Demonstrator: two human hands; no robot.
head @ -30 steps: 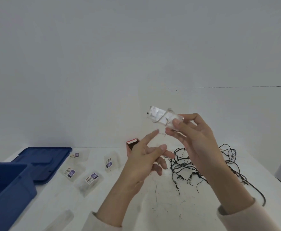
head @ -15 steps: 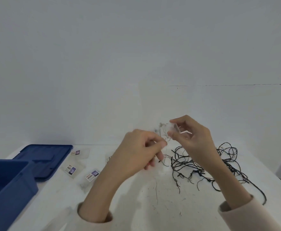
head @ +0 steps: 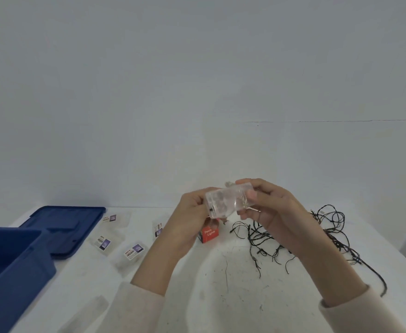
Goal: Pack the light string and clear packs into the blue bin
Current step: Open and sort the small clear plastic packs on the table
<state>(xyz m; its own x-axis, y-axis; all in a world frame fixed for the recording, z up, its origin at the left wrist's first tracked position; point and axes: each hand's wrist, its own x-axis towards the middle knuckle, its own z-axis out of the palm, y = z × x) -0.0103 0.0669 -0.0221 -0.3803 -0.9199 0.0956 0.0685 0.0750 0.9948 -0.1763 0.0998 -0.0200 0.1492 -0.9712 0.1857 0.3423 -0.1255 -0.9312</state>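
Observation:
I hold a clear pack [head: 226,203] up above the white table with both hands. My left hand [head: 188,222] grips its left end and my right hand [head: 273,212] pinches its right end. The black light string [head: 293,239] lies tangled on the table behind and to the right of my right hand. Several clear packs with purple labels [head: 104,243] [head: 132,251] [head: 109,218] [head: 158,228] lie on the table to the left. The blue bin [head: 16,272] stands open at the near left.
The bin's blue lid [head: 65,227] lies flat behind the bin. A small red box [head: 208,234] stands under my hands. Another clear pack [head: 86,313] lies near the table's front edge. A white wall rises right behind the table.
My hands have drawn together on the clear pack, which now faces me flat and larger. My left hand went from open fingers to gripping the pack's end. The red box is uncovered again.

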